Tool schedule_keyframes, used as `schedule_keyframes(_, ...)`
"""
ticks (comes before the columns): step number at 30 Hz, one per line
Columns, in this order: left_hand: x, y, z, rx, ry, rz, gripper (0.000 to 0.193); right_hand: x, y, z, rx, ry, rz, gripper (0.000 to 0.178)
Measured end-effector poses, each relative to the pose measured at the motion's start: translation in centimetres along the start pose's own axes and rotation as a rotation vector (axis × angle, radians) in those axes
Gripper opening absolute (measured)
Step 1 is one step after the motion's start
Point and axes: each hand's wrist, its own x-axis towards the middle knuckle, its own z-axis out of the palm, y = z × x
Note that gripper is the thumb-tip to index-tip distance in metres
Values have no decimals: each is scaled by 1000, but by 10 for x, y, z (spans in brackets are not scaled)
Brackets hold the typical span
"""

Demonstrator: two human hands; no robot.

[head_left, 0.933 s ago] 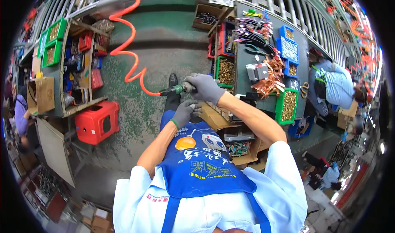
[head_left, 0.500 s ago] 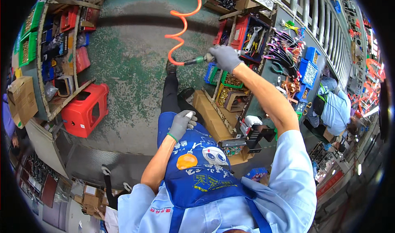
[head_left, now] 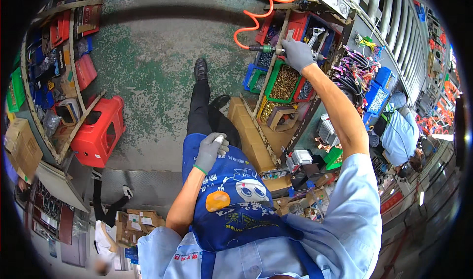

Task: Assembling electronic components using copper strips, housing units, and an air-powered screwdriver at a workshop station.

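My right hand (head_left: 298, 55), in a grey glove, is closed around an air tool (head_left: 273, 49) over the bins on the right. An orange coiled air hose (head_left: 252, 19) runs from the tool's green-collared end. Just below that hand lies a green bin of brass-coloured fasteners (head_left: 284, 82). Beyond it, a blue bin holds an adjustable wrench (head_left: 315, 35). My left hand (head_left: 212, 149), in a grey glove with a green cuff, is held in front of my blue apron (head_left: 231, 195). Its fingers are curled; something white shows at the fingertips, too small to name.
Cable bundles (head_left: 349, 77) and blue bins of small parts (head_left: 378, 97) lie on the right-hand bench. A red plastic stool (head_left: 98, 133) and a loaded shelf stand left. One person (head_left: 394, 136) bends at the far right; another (head_left: 104, 239) is at lower left. Cardboard (head_left: 251, 136) lines the rack.
My right hand has carried the air tool right and slightly farther away, pulling the hose along. The view has shifted, showing more of the green fastener bin. My left hand remains curled before the apron.
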Motion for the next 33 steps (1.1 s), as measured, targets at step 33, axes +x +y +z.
schedule_keyframes(33, 8, 15, 7, 43, -12, 23, 22, 5, -12, -12, 27, -39, 42, 20)
